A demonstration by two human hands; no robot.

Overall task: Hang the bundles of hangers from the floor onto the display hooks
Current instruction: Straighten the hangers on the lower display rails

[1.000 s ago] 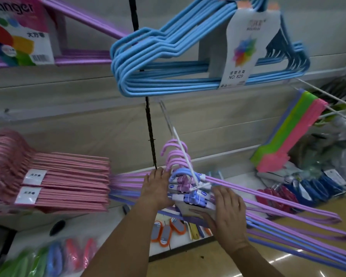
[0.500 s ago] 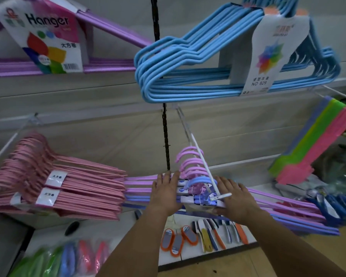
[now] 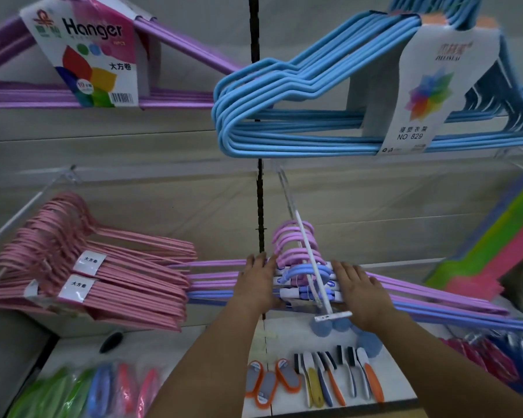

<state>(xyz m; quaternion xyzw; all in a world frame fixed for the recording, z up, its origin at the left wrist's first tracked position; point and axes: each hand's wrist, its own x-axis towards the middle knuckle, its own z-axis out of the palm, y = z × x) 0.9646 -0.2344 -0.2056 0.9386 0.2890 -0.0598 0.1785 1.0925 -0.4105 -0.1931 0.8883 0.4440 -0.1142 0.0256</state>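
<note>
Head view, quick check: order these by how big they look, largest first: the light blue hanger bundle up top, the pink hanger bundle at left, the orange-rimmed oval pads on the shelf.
1. Light blue hanger bundle, though it hangs nearest the camera, so its lead is unsure.
2. Pink hanger bundle.
3. Orange-rimmed oval pads, clearly smallest.

White display hook (image 3: 305, 260) is loaded with purple and blue hanger bundles (image 3: 296, 254). Brushes (image 3: 338, 378) are laid along the shelf (image 3: 169, 348) front edge below.

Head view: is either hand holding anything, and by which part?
Nothing is gripped. Left hand and right hand lie flat-fingered against the hanger bundle on the display hook, either side of its necks.
</note>
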